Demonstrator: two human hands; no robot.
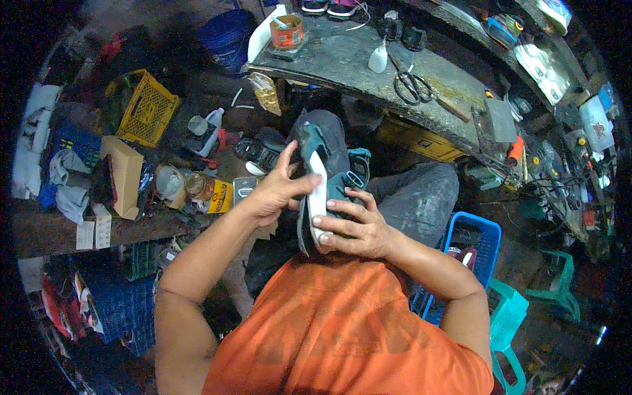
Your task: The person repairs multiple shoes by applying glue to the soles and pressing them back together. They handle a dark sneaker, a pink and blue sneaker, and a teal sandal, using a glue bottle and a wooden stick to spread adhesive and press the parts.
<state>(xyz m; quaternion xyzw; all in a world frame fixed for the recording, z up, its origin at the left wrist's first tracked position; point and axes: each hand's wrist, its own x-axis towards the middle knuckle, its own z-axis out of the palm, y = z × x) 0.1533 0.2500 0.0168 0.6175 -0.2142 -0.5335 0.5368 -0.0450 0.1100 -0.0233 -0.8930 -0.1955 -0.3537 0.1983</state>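
Observation:
Over my lap a sandal (317,191) is turned on its side, its white midsole edge facing up and its dark outsole to the left. My right hand (355,224) is closed round its near half, fingertips pressing on the white edge. From the left, my left hand (283,187) grips it, thumb across the midsole and index finger stretched along the outsole. Dark straps with a light-blue edge (357,168) show right of the sandal; whether they belong to it I cannot tell. The underside of the grip is hidden.
Ahead stands a worn workbench (342,62) with black-handled scissors (413,87), a white squeeze bottle (378,58) and an orange tin (287,33). On the left are a yellow crate (148,108), a cardboard box (122,174) and a jar (197,186). A blue basket (471,227) stands by my right arm.

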